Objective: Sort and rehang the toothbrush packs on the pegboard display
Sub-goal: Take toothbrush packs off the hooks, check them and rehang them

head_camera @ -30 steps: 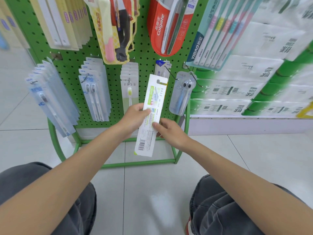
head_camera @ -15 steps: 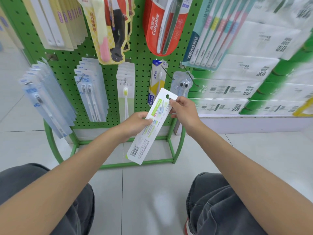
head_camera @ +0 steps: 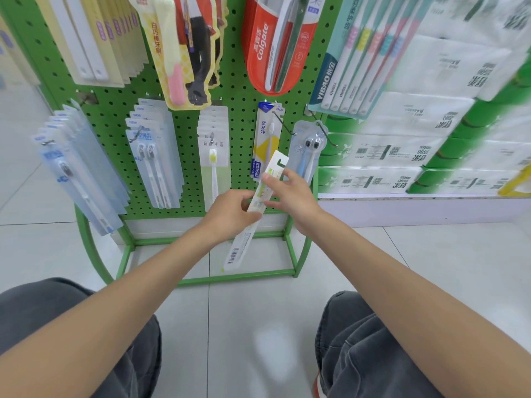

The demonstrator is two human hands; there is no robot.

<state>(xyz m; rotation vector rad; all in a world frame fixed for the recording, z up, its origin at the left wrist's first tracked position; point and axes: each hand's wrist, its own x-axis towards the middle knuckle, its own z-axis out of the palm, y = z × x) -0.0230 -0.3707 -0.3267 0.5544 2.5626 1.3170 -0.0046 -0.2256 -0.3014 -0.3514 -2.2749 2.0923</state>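
A long white-and-green toothbrush pack (head_camera: pixel 240 248) slants in front of the green pegboard (head_camera: pixel 238 90), hang hole up, barcode end down. My left hand (head_camera: pixel 230 214) grips its middle from the left. My right hand (head_camera: pixel 290 193) holds the upper part, thumb on the card face just under the hang hole. Behind the pack's top hangs a blue-and-yellow single pack (head_camera: pixel 267 139) on a hook. A clear twin pack with dark brush heads (head_camera: pixel 309 150) hangs just right of it.
Pale blue packs (head_camera: pixel 77 168), white twin packs (head_camera: pixel 155 156) and a green-bristle pack (head_camera: pixel 214 159) fill the lower row. A red Colgate pack (head_camera: pixel 273 44) and a multi-brush pack (head_camera: pixel 362 58) hang above. Stacked tissue packs (head_camera: pixel 416 133) stand right. The green stand frame (head_camera: pixel 238 278) sits on tiled floor.
The held pack has turned more edge-on and steeper. My right hand slid from pinching its top corner down onto the upper face, and both hands came closer together.
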